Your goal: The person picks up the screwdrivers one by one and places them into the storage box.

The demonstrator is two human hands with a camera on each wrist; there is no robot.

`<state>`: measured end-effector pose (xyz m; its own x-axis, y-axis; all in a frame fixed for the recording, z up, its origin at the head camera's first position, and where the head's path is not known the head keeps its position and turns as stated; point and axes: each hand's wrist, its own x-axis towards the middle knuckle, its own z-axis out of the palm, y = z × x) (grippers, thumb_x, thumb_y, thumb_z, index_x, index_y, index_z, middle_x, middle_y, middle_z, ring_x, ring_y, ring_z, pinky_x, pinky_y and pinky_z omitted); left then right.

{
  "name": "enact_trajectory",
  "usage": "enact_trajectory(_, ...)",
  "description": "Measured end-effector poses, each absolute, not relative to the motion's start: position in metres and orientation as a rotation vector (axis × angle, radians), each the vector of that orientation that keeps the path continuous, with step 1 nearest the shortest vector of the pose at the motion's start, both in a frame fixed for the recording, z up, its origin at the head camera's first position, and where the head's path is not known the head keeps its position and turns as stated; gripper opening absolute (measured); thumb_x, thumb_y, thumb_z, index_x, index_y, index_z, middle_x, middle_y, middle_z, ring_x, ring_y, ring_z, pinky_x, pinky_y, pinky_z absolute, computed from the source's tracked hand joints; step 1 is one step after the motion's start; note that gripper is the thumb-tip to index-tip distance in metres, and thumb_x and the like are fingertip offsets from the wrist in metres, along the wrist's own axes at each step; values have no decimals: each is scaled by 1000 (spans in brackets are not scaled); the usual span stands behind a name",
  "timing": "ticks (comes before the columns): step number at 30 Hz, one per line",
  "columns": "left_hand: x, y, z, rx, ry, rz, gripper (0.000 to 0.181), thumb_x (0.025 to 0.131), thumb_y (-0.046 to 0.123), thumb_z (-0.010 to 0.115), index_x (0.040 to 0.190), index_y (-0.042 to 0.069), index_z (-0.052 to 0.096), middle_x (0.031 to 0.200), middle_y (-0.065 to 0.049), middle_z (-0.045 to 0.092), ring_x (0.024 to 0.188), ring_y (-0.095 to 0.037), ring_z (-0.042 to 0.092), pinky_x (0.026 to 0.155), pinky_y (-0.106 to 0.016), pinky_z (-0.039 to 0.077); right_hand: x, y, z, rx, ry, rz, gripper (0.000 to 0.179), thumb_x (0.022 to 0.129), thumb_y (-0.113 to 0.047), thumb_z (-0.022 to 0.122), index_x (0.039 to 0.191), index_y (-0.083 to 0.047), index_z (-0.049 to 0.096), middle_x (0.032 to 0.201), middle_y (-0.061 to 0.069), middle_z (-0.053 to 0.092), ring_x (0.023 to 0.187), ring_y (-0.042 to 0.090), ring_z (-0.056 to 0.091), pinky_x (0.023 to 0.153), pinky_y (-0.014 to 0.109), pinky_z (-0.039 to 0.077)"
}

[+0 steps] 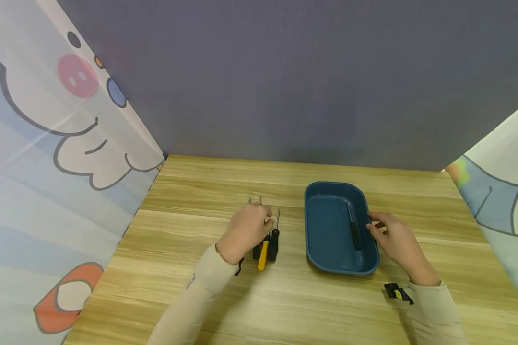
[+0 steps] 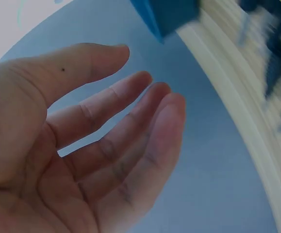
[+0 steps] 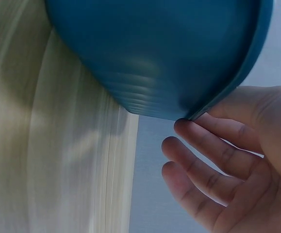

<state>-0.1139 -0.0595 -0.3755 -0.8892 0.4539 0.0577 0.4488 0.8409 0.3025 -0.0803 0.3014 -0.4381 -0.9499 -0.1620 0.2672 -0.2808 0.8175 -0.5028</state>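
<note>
My left hand (image 1: pixel 246 227) hovers over a small group of screwdrivers on the table. In the left wrist view its fingers (image 2: pixel 167 126) are loosely bent, with nothing between them and the thumb. A yellow-handled screwdriver (image 1: pixel 263 256) and a black-handled screwdriver (image 1: pixel 274 245) lie beside it; the hand partly hides others, whose tips show beyond it. To the right stands a blue rectangular tray (image 1: pixel 338 272) with rounded corners. One screwdriver with a black handle (image 1: pixel 355 235) lies inside. My right hand (image 1: pixel 394 239) pinches the tray's right rim, thumb at the rim and fingertips against the outer wall.
The wood-grain table (image 1: pixel 285 306) ends at a grey upright panel (image 1: pixel 285 96) at the back. Cartoon-printed sheets (image 1: pixel 47 191) hang at the left and right sides. A black strap piece (image 1: pixel 398 293) shows at the right wrist.
</note>
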Motion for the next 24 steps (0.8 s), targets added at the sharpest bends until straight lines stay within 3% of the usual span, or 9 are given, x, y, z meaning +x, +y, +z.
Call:
enact_trajectory(6, -115, -95, -388, 539, 3036, 462, 13, 92, 15, 74, 98, 4, 75, 90, -8, 70, 60, -10, 55, 50, -24, 47, -80, 300, -438, 349, -2791, 815, 32, 92, -1, 69, 121, 12, 62, 110, 30, 64, 84, 38, 66, 65, 50, 56)
enact_trajectory(14, -123, -126, -410, 333, 2985, 492, 19, 92, 16, 74, 101, 0, 73, 93, -12, 71, 66, -17, 62, 63, -35, 55, -79, 301, -439, 319, -2805, 814, 32, 92, -1, 69, 121, 12, 62, 111, 30, 63, 84, 38, 66, 66, 51, 56)
enact_trajectory(20, -129, -131, -427, 301, 2917, 563, 17, 91, 17, 75, 83, 2, 72, 71, -5, 66, 54, -12, 53, 54, -29, 50, -79, 302, -439, 307, -2811, 813, 32, 93, -1, 69, 122, 11, 62, 111, 30, 63, 85, 39, 66, 66, 51, 56)
enact_trajectory(24, -133, -131, -434, 291, 2885, 566, 31, 92, 19, 74, 64, 9, 64, 53, 2, 53, 46, -10, 44, 46, -25, 40, -80, 301, -438, 312, -2807, 810, 32, 92, -1, 69, 121, 11, 62, 110, 30, 64, 84, 38, 66, 66, 50, 56)
